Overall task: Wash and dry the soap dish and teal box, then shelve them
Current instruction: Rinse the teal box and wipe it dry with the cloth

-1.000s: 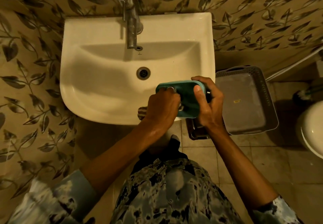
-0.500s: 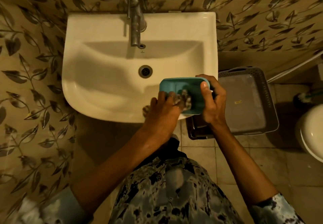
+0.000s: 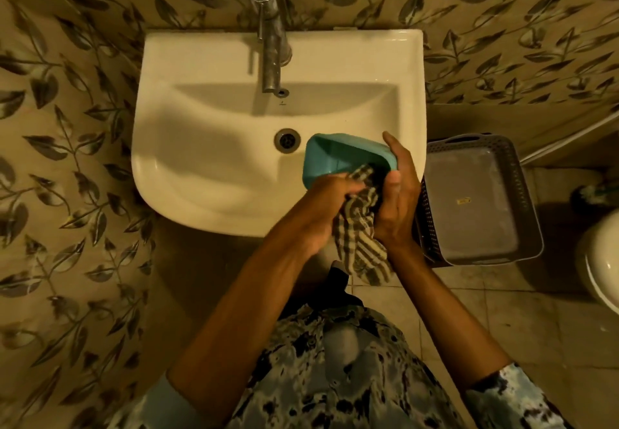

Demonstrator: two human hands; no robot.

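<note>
The teal box (image 3: 338, 157) is held tilted over the right front of the white sink (image 3: 207, 147), its open side facing me. My right hand (image 3: 398, 194) grips its right end, thumb on the rim. My left hand (image 3: 321, 214) is closed on a striped cloth (image 3: 360, 227) and pushes part of it into the box. The rest of the cloth hangs down between my wrists. No soap dish is in view.
A metal tap (image 3: 273, 43) stands at the back of the sink, with the drain (image 3: 286, 140) in the basin. A grey basket (image 3: 479, 197) sits on the floor right of the sink. A toilet rim (image 3: 603, 261) shows at the right edge. Leaf-patterned tiles cover the walls.
The box has turned so its opening faces me more. My left hand has drawn back towards me and more of the striped cloth now hangs out below.
</note>
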